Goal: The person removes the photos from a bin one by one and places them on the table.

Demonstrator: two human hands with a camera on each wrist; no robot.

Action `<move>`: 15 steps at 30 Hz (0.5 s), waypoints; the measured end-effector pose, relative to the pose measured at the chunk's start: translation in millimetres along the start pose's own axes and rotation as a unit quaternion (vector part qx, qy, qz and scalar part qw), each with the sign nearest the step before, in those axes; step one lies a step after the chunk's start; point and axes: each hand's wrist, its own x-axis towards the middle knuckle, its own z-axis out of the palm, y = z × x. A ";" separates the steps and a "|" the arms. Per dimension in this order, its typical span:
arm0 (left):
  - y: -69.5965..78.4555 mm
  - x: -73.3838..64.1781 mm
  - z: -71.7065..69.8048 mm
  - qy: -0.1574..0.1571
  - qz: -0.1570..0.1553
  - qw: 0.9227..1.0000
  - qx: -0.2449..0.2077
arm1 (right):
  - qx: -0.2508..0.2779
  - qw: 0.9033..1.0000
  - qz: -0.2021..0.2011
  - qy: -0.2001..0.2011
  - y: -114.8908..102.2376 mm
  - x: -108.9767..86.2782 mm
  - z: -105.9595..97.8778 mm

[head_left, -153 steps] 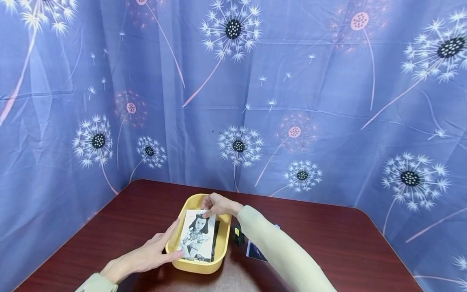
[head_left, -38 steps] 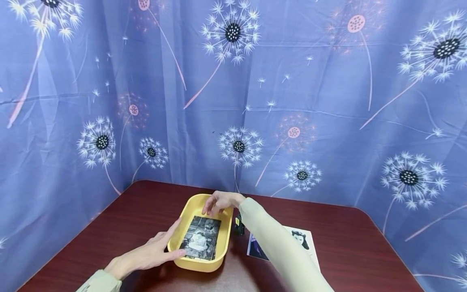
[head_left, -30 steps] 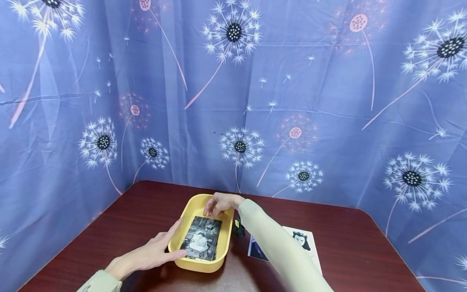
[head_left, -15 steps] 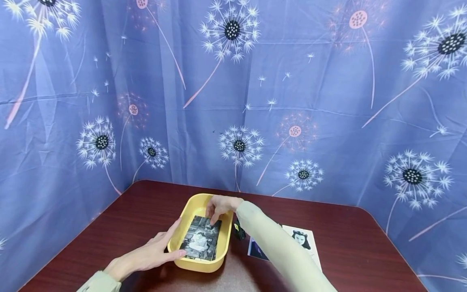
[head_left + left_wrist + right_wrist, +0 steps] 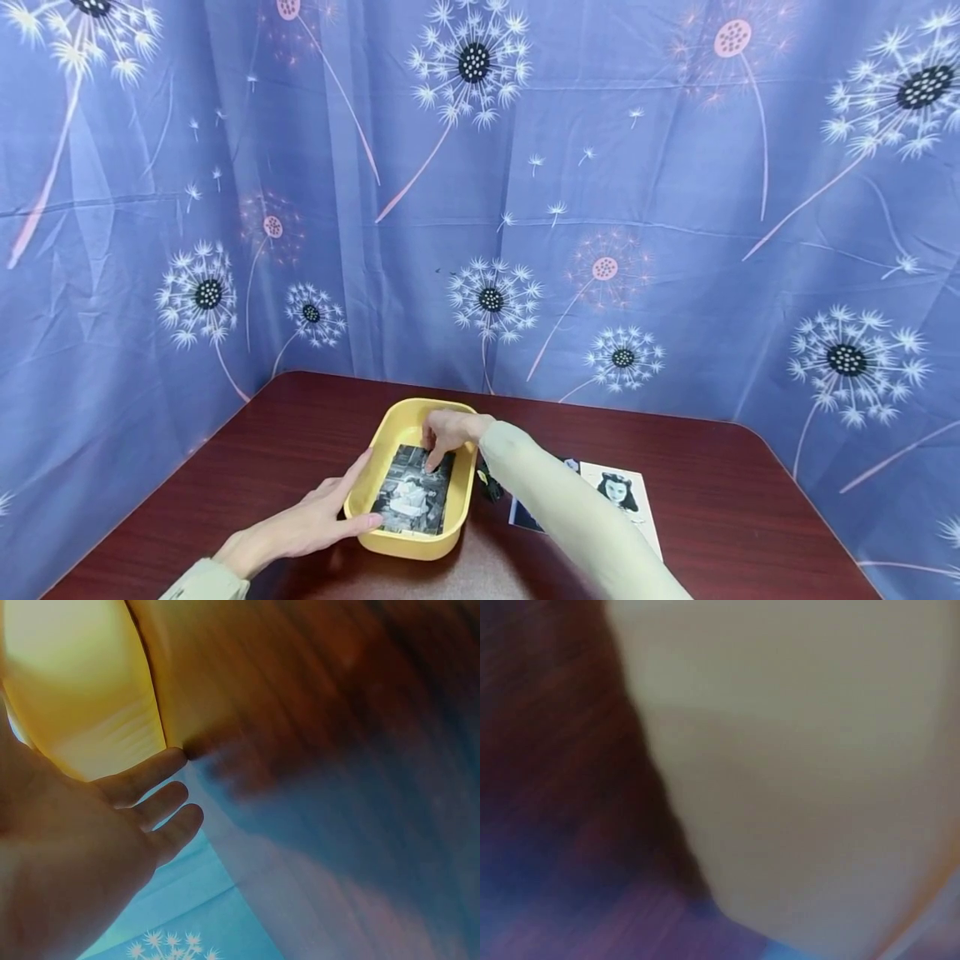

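Note:
A yellow plastic tray (image 5: 415,546) stands on the table with black-and-white photos (image 5: 411,496) lying in it. My left hand (image 5: 322,512) rests at the tray's left side, fingers straight along the outer wall and thumb over the front left rim. In the left wrist view, the fingers of the left hand (image 5: 112,810) are extended beside the yellow wall. Reaching in over the right rim, my right hand (image 5: 447,431) pinches the far edge of the top photo, thumb on its face and fingers curled at the edge. A blurred pale surface (image 5: 795,750) fills most of the right wrist view.
To the right of the tray lie a white-bordered portrait photo (image 5: 618,492) and a dark bluish photo (image 5: 523,517), both partly under the right forearm. A small black object with a yellow patch (image 5: 489,483) sits against the tray's right side. A blue dandelion-print curtain (image 5: 555,250) hangs behind the table (image 5: 720,500).
The portrait photo moved from the tray to the table on the right. The right hand came back to the tray, then lowered onto the photo's far edge. The left hand stayed at the tray.

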 end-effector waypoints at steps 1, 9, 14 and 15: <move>-0.3 -0.2 0.4 -0.001 -0.001 1.000 -0.001 | -0.004 1.000 0.004 -0.002 -0.3 -0.5 0.5; -1.4 -0.1 0.5 -0.009 -0.002 1.000 -0.007 | -0.045 0.999 0.014 -0.013 -3.1 -4.1 2.4; -0.8 0.5 -1.1 -0.011 -0.001 1.000 -0.009 | -0.020 1.000 0.019 -0.001 -3.0 -4.0 2.5; -0.6 0.4 -1.4 -0.011 0.000 1.000 -0.010 | -0.012 1.000 0.015 0.004 -2.8 -3.8 2.4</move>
